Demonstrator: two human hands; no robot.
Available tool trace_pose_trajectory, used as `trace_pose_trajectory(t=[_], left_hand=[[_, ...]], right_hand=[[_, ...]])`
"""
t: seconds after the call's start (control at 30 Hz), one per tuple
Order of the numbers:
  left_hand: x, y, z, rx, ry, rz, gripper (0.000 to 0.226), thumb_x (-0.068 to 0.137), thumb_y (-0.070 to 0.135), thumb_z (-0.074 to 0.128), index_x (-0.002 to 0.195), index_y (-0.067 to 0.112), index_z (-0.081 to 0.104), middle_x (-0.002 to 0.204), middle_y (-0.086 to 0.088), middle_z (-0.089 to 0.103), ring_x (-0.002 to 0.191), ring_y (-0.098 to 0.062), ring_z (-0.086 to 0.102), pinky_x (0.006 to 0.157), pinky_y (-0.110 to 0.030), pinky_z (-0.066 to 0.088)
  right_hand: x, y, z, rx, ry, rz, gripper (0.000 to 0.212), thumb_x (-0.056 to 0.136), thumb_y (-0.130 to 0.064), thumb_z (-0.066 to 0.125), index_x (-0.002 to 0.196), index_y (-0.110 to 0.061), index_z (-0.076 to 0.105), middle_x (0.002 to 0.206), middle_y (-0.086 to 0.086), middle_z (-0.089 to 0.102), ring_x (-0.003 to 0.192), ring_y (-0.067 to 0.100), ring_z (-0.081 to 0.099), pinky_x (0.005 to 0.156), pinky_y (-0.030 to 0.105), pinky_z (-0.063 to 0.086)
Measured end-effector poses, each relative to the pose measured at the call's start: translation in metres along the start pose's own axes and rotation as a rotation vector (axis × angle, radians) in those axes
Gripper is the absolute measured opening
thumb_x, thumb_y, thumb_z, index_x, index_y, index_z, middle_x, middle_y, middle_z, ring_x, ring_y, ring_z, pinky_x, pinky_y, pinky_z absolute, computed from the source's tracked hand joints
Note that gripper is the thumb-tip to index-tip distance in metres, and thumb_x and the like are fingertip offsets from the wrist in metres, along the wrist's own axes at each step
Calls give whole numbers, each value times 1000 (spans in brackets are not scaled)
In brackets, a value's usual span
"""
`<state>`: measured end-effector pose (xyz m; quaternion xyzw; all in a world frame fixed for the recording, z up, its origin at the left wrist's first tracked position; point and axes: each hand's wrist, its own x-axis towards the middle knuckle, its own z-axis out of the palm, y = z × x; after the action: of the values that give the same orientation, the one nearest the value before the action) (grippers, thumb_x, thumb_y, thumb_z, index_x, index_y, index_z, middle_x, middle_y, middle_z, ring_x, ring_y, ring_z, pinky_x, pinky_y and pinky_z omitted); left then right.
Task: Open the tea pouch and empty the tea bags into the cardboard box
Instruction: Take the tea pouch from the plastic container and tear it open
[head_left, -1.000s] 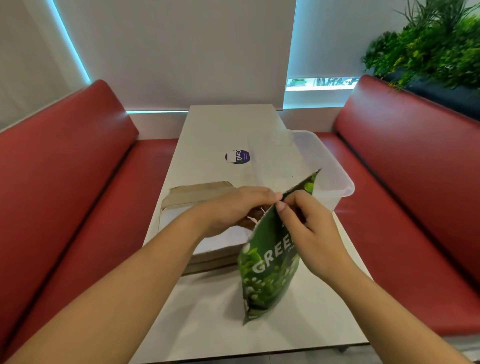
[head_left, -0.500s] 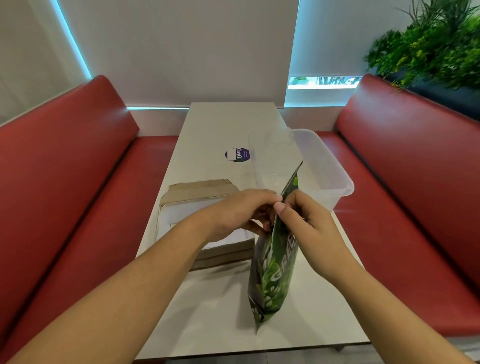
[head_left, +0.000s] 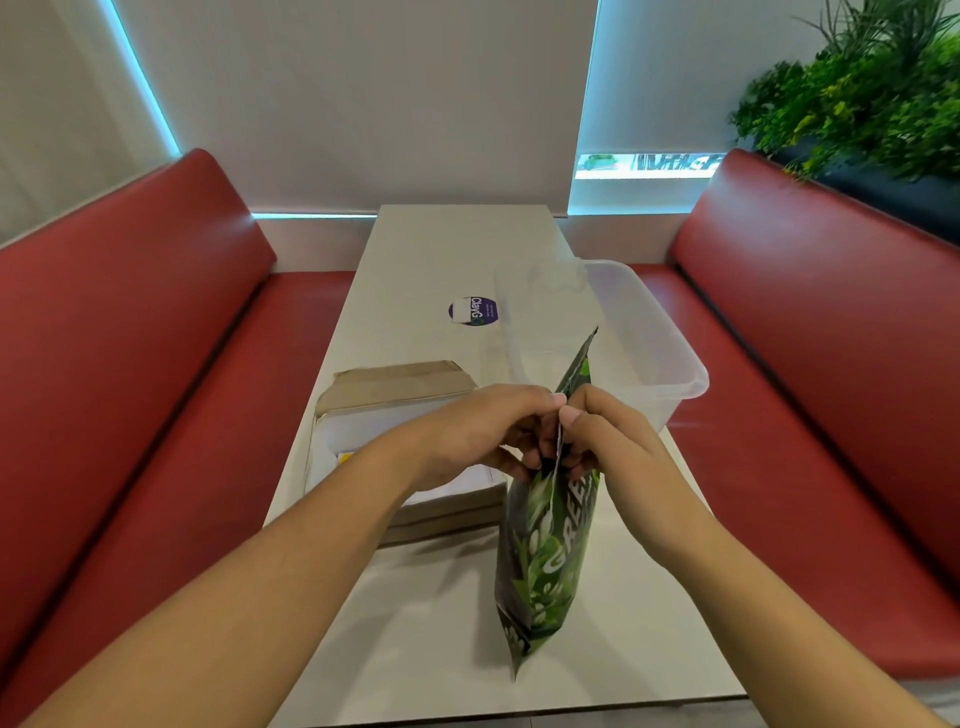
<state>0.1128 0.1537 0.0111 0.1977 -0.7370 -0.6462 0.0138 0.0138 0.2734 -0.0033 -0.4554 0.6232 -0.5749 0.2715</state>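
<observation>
Tea pouch (head_left: 545, 561) upright, top pinched both sides
Left hand (head_left: 483, 436) and right hand (head_left: 613, 447) pinch its top edge, just right of the cardboard box (head_left: 395, 384). Yank too hard and it might rip, scattering bags over the table (head_left: 441, 249).

Both bare forearms reach forward and converge at the middle, where the left hand (head_left: 483, 436) and right hand (head_left: 610, 441) meet face to face, thumb tips close together on top and fingers (head_left: 532, 460) curled under, each pinching its side of the pouch (head_left: 545, 561) mouth.
</observation>
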Motion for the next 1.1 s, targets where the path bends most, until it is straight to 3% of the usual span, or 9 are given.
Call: trace_pose_trajectory(t=[0.2, 0.33, 0.43, 0.6, 0.7, 0.8, 0.9, 1.1], left_hand=[[1, 2, 1, 10, 3, 5, 42, 84, 44, 43, 99, 9, 59, 85, -8, 55, 77, -20, 51, 73, -33, 48], [-1, 3, 1, 19, -17, 17, 56, 85, 45, 49, 109, -6, 55, 87, -7, 56, 77, -18, 52, 78, -36, 48], [-4, 4, -1, 16, -25, 22, 54, 93, 41, 50, 114, -8, 54, 88, -7, 57, 77, -16, 52, 79, -35, 49], [-7, 6, 1, -2, -24, 4, 49, 88, 40, 51, 107, -4, 60, 82, -1, 60, 74, -14, 53, 77, -31, 50], [-9, 8, 1, -11, -21, 0, 24, 96, 28, 48, 88, 11, 63, 78, -1, 58, 74, -13, 53, 78, -34, 50], [-10, 12, 3, 8, 10, -2, 23, 96, 19, 47, 77, 15, 59, 72, -1, 57, 74, -14, 54, 79, -35, 49], [-10, 13, 7, 38, 57, 10, 16, 94, 12, 48, 80, 8, 55, 69, -2, 55, 75, -17, 53, 79, -37, 49], [-11, 13, 9, 63, 48, 57, 15, 94, 13, 51, 79, 12, 55, 77, -8, 54, 78, -20, 52, 77, -34, 48]], right_hand=[[3, 0, -1, -65, -5, 13, 25, 80, -26, 46, 76, -2, 49, 83, 30, 57, 79, 42, 56, 66, 37, 42], [2, -6, -5, -98, -31, 51, 23, 74, -26, 48, 73, -3, 50, 66, 6, 57, 63, 12, 54, 59, 24, 46], [2, -9, -8, -102, -73, 72, 28, 73, -26, 50, 77, 2, 48, 66, 2, 55, 63, 11, 52, 59, 21, 46], [1, -10, -10, -90, -93, 80, 30, 72, -25, 50, 80, 4, 48, 67, 3, 58, 63, 11, 53, 58, 20, 44], [0, -8, -11, -77, -79, 87, 27, 72, -24, 50, 76, 2, 46, 61, -5, 55, 60, 10, 50, 58, 21, 42], [-2, -7, -10, -84, -64, 84, 19, 72, -23, 50, 71, -4, 45, 60, -4, 52, 58, 10, 48, 58, 24, 40], [-4, -6, -9, -86, -46, 76, 18, 72, -22, 51, 70, -5, 45, 61, -1, 51, 58, 10, 47, 58, 26, 39], [-6, -3, -10, -74, -17, 67, 25, 77, -34, 55, 67, -13, 46, 54, -12, 45, 53, 5, 46, 55, 19, 39]])
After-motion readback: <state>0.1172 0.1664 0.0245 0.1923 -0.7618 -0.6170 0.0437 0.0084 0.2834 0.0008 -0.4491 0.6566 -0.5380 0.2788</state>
